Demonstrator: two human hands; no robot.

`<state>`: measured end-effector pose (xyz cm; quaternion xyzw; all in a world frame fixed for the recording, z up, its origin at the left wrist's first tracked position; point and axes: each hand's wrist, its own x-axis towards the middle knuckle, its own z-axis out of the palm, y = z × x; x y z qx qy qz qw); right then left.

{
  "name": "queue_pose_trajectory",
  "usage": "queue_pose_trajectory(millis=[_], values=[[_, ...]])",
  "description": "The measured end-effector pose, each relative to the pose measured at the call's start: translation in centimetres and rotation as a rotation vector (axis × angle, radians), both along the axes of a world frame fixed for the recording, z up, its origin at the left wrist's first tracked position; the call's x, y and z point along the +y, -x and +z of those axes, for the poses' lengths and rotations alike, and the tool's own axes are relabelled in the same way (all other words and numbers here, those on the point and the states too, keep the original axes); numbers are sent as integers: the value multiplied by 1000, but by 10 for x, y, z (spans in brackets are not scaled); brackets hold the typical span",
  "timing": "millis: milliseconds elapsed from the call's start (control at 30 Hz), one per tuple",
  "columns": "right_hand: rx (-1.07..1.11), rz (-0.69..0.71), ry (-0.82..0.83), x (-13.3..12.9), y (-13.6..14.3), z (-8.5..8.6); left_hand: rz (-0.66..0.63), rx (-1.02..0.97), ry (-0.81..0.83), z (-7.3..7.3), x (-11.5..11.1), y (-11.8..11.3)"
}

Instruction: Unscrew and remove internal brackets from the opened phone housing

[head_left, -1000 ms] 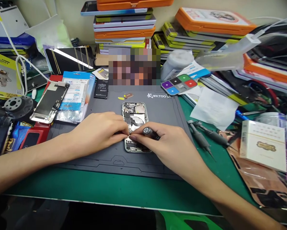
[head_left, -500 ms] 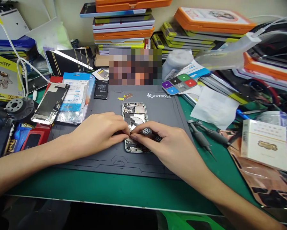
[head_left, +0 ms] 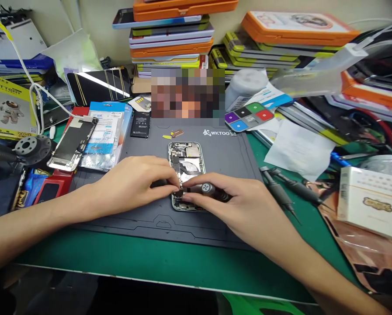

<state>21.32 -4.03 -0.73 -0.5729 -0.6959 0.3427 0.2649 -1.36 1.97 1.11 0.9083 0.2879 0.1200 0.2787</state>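
Observation:
An opened phone [head_left: 192, 152], its inner parts bare, lies on the grey mat [head_left: 133, 227] in the middle. At its left edge my left hand [head_left: 141, 183] has thumb and index finger nearly together over the lower half; whether a small part is between them cannot be made out. From the right my right hand [head_left: 241, 201] reaches over the phone, its thumb and index fingertips close to the left ones. A dark grey screwdriver [head_left: 209, 189] is tucked in that hand, round cap showing. Both hands cover part of the phone's lower half.
Left of the mat lies a detached phone screen [head_left: 71, 146]. A black battery [head_left: 140, 124] and small yellow and copper bits [head_left: 177, 133] lie behind the phone. More screwdrivers [head_left: 282, 192] and a white box [head_left: 372, 201] are at right. Stacked cases [head_left: 171, 48] line the back.
The whole view has shifted slightly, so things appear farther right. My right thumb and index finger have parted a little, and a dark part of the phone shows between the fingertips.

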Motion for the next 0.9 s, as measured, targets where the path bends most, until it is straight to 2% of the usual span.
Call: queue_pose_trajectory(millis=[133,233,300,400,467,533,600,733,900], values=[[-22,21,-9,-2,-1,-2,6,-43,21,2,0,0],[-49,17,-73,-3,-5,-3,158,-132,12,14,7,3],[-109,13,-215,-1,-6,-4,331,-163,-29,25,16,9],[-316,83,-520,10,2,-5,422,-141,-88,33,30,20],[-485,179,-680,24,13,-4,456,-96,-176,31,38,27],[-614,204,-714,40,26,-2,467,-10,-278,23,44,31],[-697,213,-657,56,39,1,408,92,-367,13,48,33],[-746,236,-572,73,57,3,385,145,-496,-1,52,37],[-718,287,-557,77,54,-2,348,175,-502,-8,55,41]])
